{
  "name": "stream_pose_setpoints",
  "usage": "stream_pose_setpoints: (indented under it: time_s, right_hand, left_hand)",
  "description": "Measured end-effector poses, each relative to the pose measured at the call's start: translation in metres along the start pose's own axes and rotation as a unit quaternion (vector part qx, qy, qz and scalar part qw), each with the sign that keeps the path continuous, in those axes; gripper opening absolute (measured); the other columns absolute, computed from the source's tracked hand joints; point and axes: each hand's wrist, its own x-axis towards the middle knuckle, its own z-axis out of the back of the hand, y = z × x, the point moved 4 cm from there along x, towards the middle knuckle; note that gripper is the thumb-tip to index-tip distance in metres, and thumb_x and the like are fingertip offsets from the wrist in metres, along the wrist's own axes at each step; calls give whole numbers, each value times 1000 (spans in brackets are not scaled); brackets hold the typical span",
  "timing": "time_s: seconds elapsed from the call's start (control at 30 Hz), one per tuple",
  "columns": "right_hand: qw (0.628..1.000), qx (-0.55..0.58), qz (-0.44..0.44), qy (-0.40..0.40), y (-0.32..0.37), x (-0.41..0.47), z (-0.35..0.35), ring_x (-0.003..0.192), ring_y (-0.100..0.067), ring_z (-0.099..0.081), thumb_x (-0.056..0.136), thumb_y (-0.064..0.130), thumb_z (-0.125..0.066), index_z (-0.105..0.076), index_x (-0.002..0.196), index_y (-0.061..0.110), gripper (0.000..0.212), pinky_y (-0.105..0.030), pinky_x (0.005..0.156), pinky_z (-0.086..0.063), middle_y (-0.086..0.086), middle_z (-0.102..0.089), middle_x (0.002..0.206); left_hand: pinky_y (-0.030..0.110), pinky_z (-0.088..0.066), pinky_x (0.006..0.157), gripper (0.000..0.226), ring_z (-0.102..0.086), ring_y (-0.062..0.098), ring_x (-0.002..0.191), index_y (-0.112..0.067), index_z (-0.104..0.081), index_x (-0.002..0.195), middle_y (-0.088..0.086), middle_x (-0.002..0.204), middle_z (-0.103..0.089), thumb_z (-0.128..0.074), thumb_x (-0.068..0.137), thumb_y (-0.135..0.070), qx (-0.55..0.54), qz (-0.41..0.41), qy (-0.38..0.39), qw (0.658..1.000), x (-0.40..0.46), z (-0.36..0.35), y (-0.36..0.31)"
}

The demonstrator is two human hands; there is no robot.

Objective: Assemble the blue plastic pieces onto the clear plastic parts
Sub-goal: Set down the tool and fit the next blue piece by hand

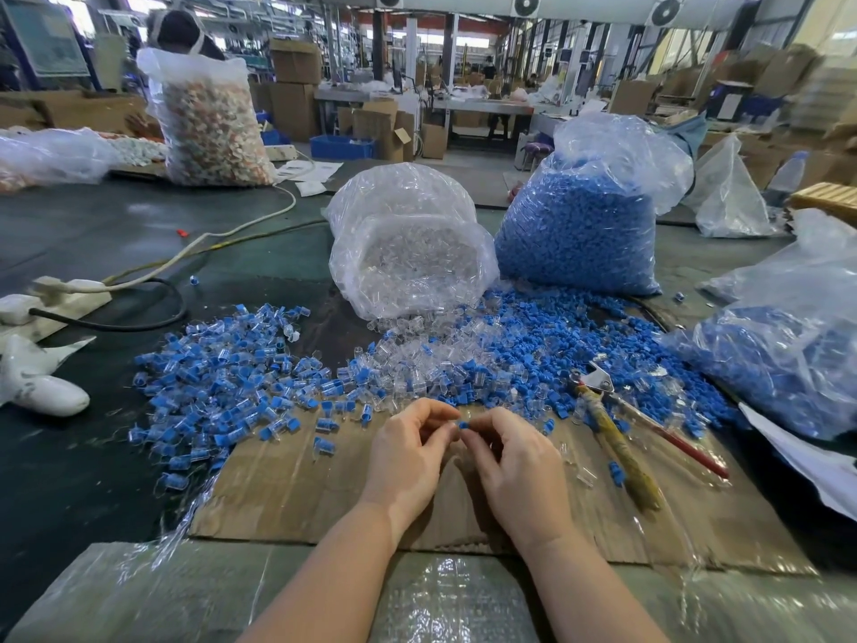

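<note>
My left hand and my right hand meet over a cardboard sheet. The right fingertips pinch a small blue plastic piece. The left fingers curl toward it and seem to pinch a clear part, which is mostly hidden. A pile of joined blue-and-clear pieces lies to the left. Loose clear parts and loose blue pieces lie spread ahead of my hands.
An open bag of clear parts and a bag of blue pieces stand behind the piles. Another bag with blue pieces lies at right. Pliers with red and yellow handles rest on the cardboard. Cables and a power strip lie left.
</note>
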Motion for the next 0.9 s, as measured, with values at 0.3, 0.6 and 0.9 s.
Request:
stream_pose_setpoints:
  time_s: [0.3,0.6,0.9]
  right_hand:
    - [998,53,43,1,6,0,5,78,-9,-56,81,22,-64,-71,99,19,19,-24,69,-46,10,-61,85]
    - [998,48,49,-3,5,0,4,78,-13,-59,80,14,-70,-72,98,17,19,-27,68,-49,7,-62,84]
    - [995,-54,-37,-74,-16,9,31,95,-13,-53,84,19,-67,-63,113,11,30,-31,90,-41,-2,-62,103]
  left_hand:
    - [12,-50,70,19,-62,1,76,-26,-64,87,-7,82,-67,-59,88,-8,15,0,-6,1000,0,1,1]
    - [15,-52,68,14,-63,6,74,-22,-65,86,-4,79,-67,-62,86,-8,15,5,-6,1000,0,1,-1]
    - [8,-46,66,12,-60,5,76,-22,-63,84,-5,80,-65,-64,85,-10,21,10,-9,1000,0,1,0]
